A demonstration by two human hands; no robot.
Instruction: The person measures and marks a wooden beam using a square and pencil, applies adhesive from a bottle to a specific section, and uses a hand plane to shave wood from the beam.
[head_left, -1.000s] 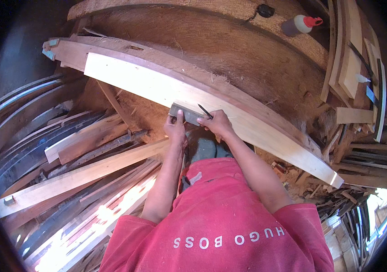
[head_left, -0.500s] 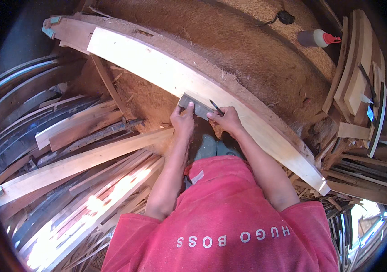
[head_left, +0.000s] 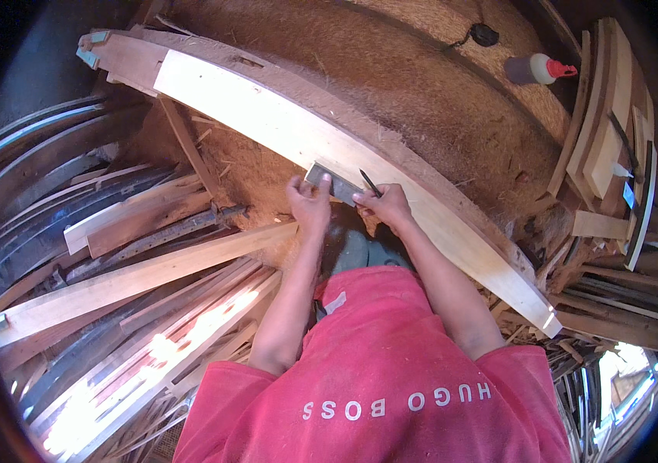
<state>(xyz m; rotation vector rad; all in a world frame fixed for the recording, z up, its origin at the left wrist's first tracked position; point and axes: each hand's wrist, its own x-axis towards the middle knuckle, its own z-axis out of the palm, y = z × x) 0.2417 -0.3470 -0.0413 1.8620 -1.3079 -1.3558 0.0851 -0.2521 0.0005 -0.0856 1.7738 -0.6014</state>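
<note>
A long pale wooden plank [head_left: 244, 108] with tapering, curved edges stretches from upper left to lower right in front of me. Against its near edge lies a short, flat grey block [head_left: 338, 187] with a pale left end. My left hand [head_left: 310, 202] is closed on the left part of this block, thumb on top. At the other end is my right hand [head_left: 388, 207], its fingertips touching the block. A dark pencil [head_left: 368, 181] sticks up from between the right hand's fingers, tip over the plank. The undersides of both hands are hidden.
A brown, dust-covered surface [head_left: 421, 85] curves beyond the plank, bearing a bottle with a red cap [head_left: 539, 70]. Stacked boards [head_left: 610, 108] stand at right. A long narrow board [head_left: 136, 274] and several timber strips [head_left: 213, 320] fan out at left.
The whole view has shifted slightly. The block's pale left end shows more now, and the left fingers have moved a little. Both hands stay at the plank's near edge.
</note>
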